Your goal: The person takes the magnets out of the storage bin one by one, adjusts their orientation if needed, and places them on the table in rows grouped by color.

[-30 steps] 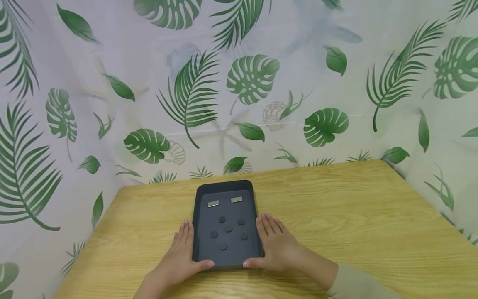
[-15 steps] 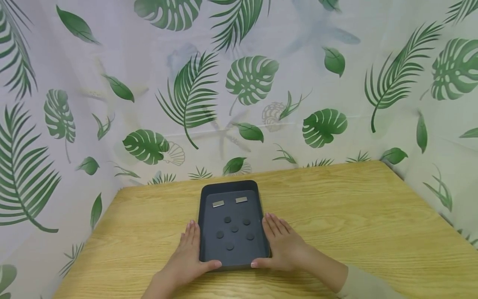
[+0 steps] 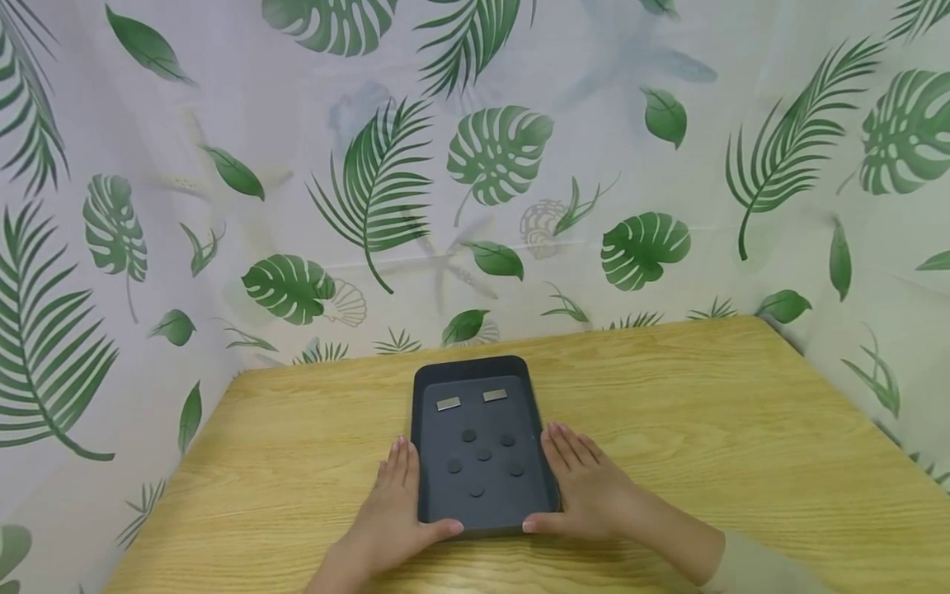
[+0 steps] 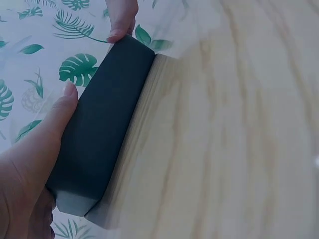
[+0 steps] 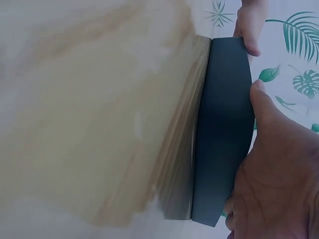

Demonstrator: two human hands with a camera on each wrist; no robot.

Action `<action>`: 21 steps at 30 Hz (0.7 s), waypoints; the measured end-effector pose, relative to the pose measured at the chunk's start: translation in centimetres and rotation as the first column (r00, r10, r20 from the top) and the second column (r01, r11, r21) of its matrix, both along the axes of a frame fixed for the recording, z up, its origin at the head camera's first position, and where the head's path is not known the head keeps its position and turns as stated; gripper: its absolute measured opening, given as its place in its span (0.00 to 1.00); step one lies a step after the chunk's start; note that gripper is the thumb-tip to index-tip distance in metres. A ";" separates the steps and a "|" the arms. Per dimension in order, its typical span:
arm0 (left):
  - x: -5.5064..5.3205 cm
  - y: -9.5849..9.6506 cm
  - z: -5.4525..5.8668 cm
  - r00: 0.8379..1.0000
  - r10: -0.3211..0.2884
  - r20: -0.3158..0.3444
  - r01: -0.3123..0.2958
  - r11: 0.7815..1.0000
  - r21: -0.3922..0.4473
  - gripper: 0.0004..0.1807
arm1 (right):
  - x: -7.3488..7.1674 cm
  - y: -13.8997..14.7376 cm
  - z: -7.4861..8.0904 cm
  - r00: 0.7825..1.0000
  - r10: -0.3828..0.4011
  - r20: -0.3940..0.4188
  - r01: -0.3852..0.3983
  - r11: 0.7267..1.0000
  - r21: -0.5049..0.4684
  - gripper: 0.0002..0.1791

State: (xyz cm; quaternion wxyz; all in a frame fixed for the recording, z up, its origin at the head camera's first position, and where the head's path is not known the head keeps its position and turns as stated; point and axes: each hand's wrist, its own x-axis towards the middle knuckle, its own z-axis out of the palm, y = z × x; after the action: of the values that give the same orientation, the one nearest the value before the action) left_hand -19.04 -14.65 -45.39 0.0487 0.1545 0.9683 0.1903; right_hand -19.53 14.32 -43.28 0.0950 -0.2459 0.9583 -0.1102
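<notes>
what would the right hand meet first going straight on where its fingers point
Probably the dark tray: the right hand slants forward toward its right side and seems to touch it, though depth is unclear.

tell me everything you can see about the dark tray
The tray is dark blue-grey and rectangular, with rounded corners, raised walls and a flat floor; metal or plastic, I can't tell. It sits open side up on the wood-grained table. Six dark discs and two shiny rectangular pieces lie on its floor. The left hand and right hand touch its long sides and near short end.
</notes>
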 end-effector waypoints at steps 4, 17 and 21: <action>0.2 0.5 -0.1 0.999 -0.010 -0.032 0.009 1.000 -0.003 0.66 | 0.1 0.5 0.1 1.000 0.008 0.004 -0.008 1.000 -0.003 0.62; 0.4 2.2 -0.6 0.999 -0.019 -0.027 0.020 0.999 0.031 0.65 | 0.4 2.6 -0.3 1.000 0.016 0.002 -0.016 1.000 -0.025 0.60; 0.5 2.7 -0.6 0.999 -0.034 -0.025 0.035 0.999 0.028 0.65 | 0.5 3.3 -0.2 1.000 0.023 0.002 -0.023 0.999 -0.036 0.60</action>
State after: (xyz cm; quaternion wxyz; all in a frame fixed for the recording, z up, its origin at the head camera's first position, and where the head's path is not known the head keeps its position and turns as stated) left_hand -18.57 -11.93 -46.00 0.0378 0.1743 0.9632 0.2011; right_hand -19.02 17.66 -43.46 0.0932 -0.2585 0.9531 -0.1268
